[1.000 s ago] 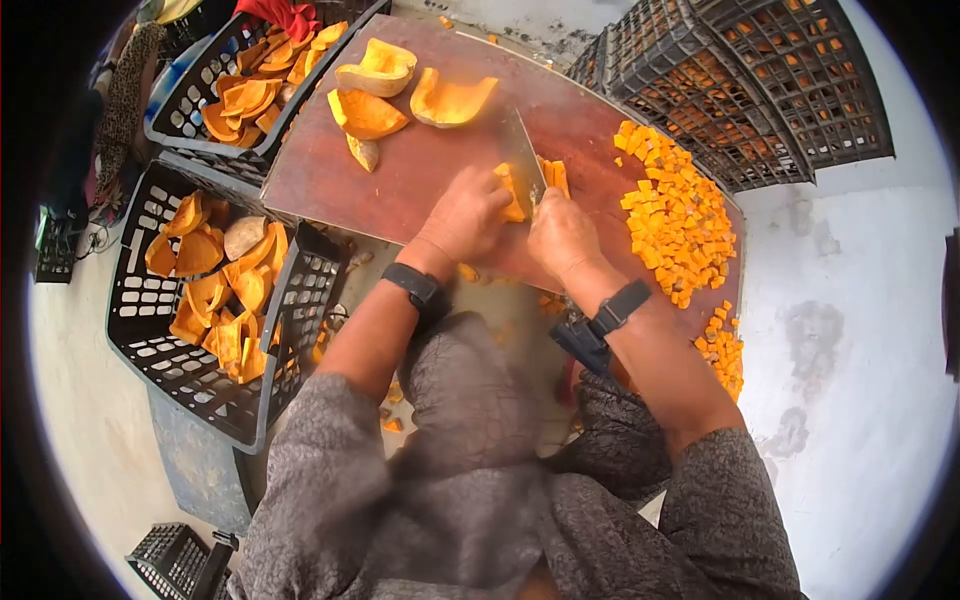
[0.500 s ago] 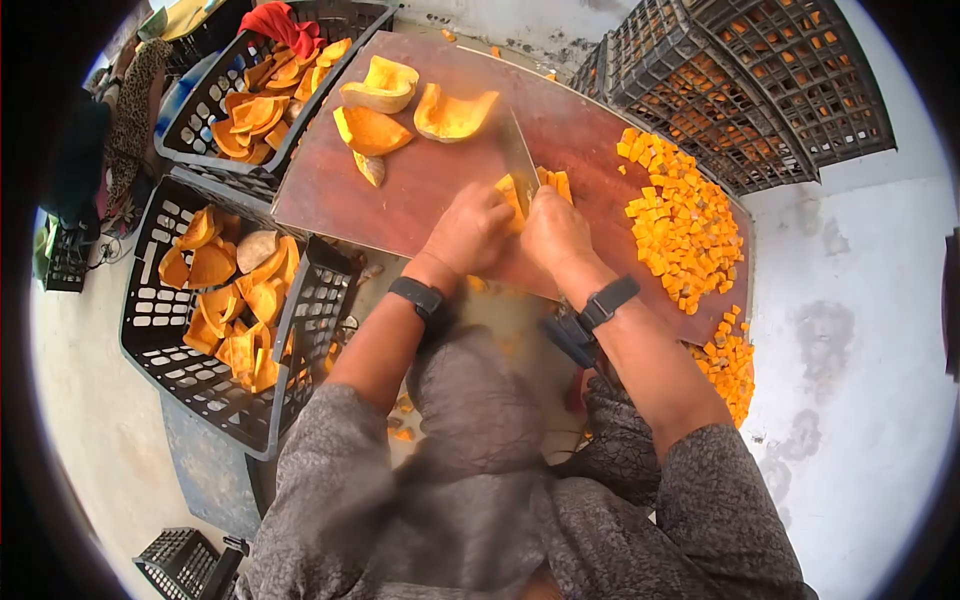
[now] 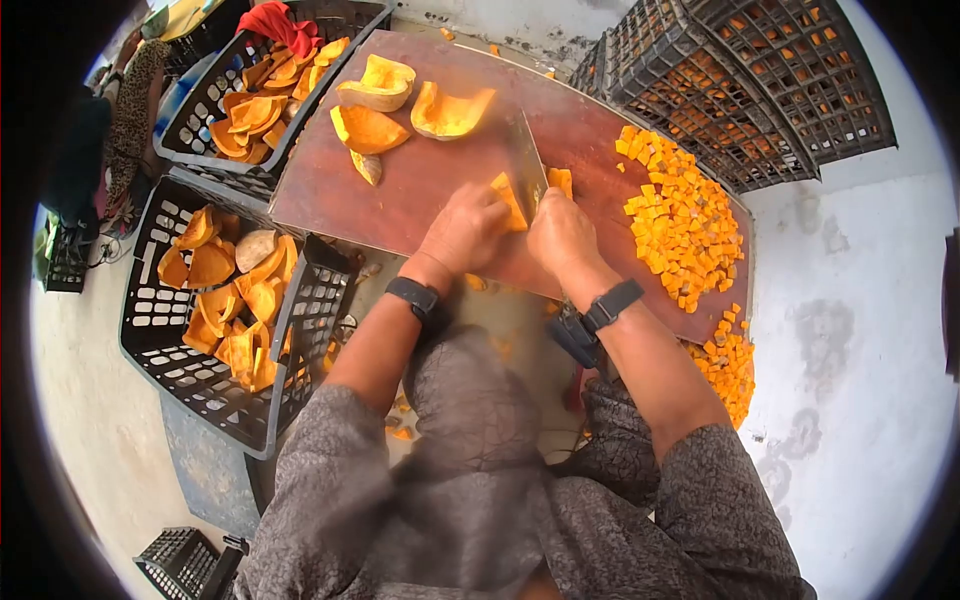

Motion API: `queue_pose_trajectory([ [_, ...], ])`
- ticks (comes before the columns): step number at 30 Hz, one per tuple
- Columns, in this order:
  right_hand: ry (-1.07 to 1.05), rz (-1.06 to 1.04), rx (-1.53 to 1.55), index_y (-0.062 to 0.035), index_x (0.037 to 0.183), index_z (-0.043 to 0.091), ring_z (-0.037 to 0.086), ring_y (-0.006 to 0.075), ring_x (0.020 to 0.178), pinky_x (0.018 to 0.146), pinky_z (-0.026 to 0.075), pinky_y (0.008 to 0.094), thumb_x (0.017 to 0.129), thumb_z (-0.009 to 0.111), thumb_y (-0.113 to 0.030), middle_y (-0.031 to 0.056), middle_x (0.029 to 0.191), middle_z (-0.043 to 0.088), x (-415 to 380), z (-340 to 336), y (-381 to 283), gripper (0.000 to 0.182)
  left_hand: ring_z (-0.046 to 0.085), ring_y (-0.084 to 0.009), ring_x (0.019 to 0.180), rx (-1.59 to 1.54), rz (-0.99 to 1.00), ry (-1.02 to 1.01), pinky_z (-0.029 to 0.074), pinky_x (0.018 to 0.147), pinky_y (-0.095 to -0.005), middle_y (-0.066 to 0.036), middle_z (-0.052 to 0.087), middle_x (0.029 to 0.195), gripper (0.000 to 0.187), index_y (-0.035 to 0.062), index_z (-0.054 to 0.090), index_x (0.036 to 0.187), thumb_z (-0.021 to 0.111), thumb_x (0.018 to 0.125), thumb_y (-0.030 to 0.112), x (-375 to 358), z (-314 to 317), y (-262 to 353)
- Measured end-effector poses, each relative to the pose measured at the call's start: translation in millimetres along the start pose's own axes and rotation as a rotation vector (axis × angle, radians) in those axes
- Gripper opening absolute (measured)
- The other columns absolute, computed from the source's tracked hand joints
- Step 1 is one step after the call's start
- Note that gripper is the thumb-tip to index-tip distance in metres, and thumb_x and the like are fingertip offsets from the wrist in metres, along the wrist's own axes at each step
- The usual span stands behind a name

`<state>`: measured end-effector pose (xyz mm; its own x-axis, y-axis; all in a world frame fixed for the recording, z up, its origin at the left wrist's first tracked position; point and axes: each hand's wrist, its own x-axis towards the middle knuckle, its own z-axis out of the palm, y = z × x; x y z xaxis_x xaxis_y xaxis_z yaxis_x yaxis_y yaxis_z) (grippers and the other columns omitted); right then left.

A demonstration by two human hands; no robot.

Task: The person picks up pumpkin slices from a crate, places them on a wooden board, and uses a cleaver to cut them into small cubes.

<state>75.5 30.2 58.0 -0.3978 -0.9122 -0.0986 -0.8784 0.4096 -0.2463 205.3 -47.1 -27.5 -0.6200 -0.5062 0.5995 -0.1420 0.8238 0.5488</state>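
Observation:
My left hand (image 3: 468,228) is closed on an orange pumpkin piece (image 3: 510,202) on the reddish-brown board (image 3: 440,165). Right of it, my right hand (image 3: 562,235) is wrapped round the handle of a large knife, whose wide blade (image 3: 527,150) points away from me. Beyond the blade lies a small cut piece (image 3: 560,182). Several curved pumpkin chunks (image 3: 375,128) rest at the board's far left. On the right is a heap of small orange cubes (image 3: 685,235). The handle is mostly hidden in my fist.
Two black crates of pumpkin pieces stand at the left, one nearer (image 3: 275,400) and one farther (image 3: 215,160) with a red cloth (image 3: 285,28). Stacked black crates (image 3: 740,90) rise behind the board at the right. More cubes (image 3: 728,370) lie below its right edge.
My right hand and the knife have shifted slightly right, away from my left hand. The gap between the held piece and the cut piece beyond the blade is wider.

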Motion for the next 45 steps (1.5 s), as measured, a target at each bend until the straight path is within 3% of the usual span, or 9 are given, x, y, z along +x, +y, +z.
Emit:
queue_pose_trajectory([
  [2, 0.030, -0.026, -0.011, 0.0023, 0.094, 0.058, 0.065, 0.0433, 0.090, 0.079, 0.052, 0.0502, 0.086, 0.054, -0.010, 0.0266, 0.089, 0.067, 1, 5, 4, 0.015, 0.054, -0.0337, 0.084, -0.023, 0.019, 0.041, 0.047, 0.076, -0.0421, -0.012, 0.057, 0.082, 0.006, 0.0051, 0.059, 0.071, 0.063, 0.070, 0.009, -2, -1, 2],
  [6, -0.003, -0.021, 0.038, 0.0023, 0.093, 0.056, 0.064, 0.0452, 0.086, 0.076, 0.051, 0.0512, 0.088, 0.055, -0.013, 0.0278, 0.087, 0.066, -4, -4, 16, 0.016, 0.055, -0.0353, 0.087, -0.048, -0.022, 0.040, 0.048, 0.078, -0.0434, -0.015, 0.056, 0.089, 0.007, 0.0039, 0.059, 0.075, 0.063, 0.071, 0.008, 1, -2, 5],
  [8, 0.092, -0.063, 0.061, 0.0026, 0.092, 0.055, 0.063, 0.0469, 0.084, 0.074, 0.049, 0.0525, 0.090, 0.056, -0.016, 0.0292, 0.084, 0.064, -15, -17, 14, 0.019, 0.056, -0.0361, 0.089, -0.072, -0.070, 0.068, 0.048, 0.078, -0.0439, -0.016, 0.056, 0.092, 0.008, 0.0033, 0.059, 0.076, 0.063, 0.071, 0.007, -3, -1, 4],
  [13, -0.003, -0.111, 0.030, 0.0041, 0.092, 0.056, 0.062, 0.0471, 0.083, 0.074, 0.049, 0.0527, 0.090, 0.057, -0.015, 0.0299, 0.083, 0.064, -33, -40, 7, 0.019, 0.055, -0.0386, 0.094, -0.020, -0.104, -0.004, 0.049, 0.080, -0.0439, -0.017, 0.054, 0.098, 0.020, 0.0043, 0.055, 0.086, 0.069, 0.072, 0.006, -3, -4, 5],
  [33, -0.178, -0.139, -0.141, 0.0056, 0.089, 0.057, 0.064, 0.0434, 0.083, 0.073, 0.051, 0.0485, 0.090, 0.057, -0.015, 0.0285, 0.082, 0.064, -28, -51, -3, 0.021, 0.054, -0.0356, 0.093, -0.004, -0.119, 0.003, 0.048, 0.083, -0.0434, -0.014, 0.055, 0.094, 0.021, 0.0053, 0.060, 0.090, 0.065, 0.069, 0.006, -2, -4, 2],
  [38, -0.334, 0.007, -0.039, 0.0027, 0.090, 0.058, 0.065, 0.0421, 0.088, 0.073, 0.051, 0.0495, 0.088, 0.055, -0.014, 0.0291, 0.085, 0.065, -14, -51, -24, 0.017, 0.055, -0.0359, 0.094, -0.059, -0.124, -0.003, 0.049, 0.083, -0.0434, -0.014, 0.058, 0.098, 0.019, 0.0051, 0.061, 0.088, 0.064, 0.069, 0.005, -2, -3, 0],
  [39, -0.335, 0.008, -0.036, 0.0027, 0.090, 0.058, 0.065, 0.0421, 0.088, 0.073, 0.051, 0.0495, 0.088, 0.055, -0.014, 0.0291, 0.085, 0.065, -12, -43, -25, 0.017, 0.056, -0.0359, 0.094, -0.070, -0.101, 0.003, 0.049, 0.083, -0.0429, -0.014, 0.058, 0.099, 0.018, 0.0052, 0.061, 0.087, 0.064, 0.070, 0.005, -1, -3, -1],
  [41, -0.104, -0.147, -0.053, 0.0024, 0.092, 0.058, 0.065, 0.0435, 0.088, 0.074, 0.051, 0.0511, 0.086, 0.054, -0.010, 0.0296, 0.087, 0.065, -9, -19, -24, 0.014, 0.056, -0.0359, 0.094, -0.072, -0.079, 0.008, 0.049, 0.082, -0.0425, -0.014, 0.059, 0.100, 0.017, 0.0052, 0.061, 0.086, 0.064, 0.070, 0.004, -2, -7, -2],
  [45, -0.096, -0.087, -0.033, 0.0032, 0.093, 0.057, 0.064, 0.0453, 0.089, 0.076, 0.051, 0.0519, 0.084, 0.054, -0.007, 0.0302, 0.088, 0.065, -10, -21, -24, 0.014, 0.056, -0.0359, 0.092, -0.080, -0.080, 0.022, 0.049, 0.082, -0.0422, -0.013, 0.059, 0.100, 0.015, 0.0058, 0.061, 0.086, 0.064, 0.071, 0.005, -1, -5, 1],
])
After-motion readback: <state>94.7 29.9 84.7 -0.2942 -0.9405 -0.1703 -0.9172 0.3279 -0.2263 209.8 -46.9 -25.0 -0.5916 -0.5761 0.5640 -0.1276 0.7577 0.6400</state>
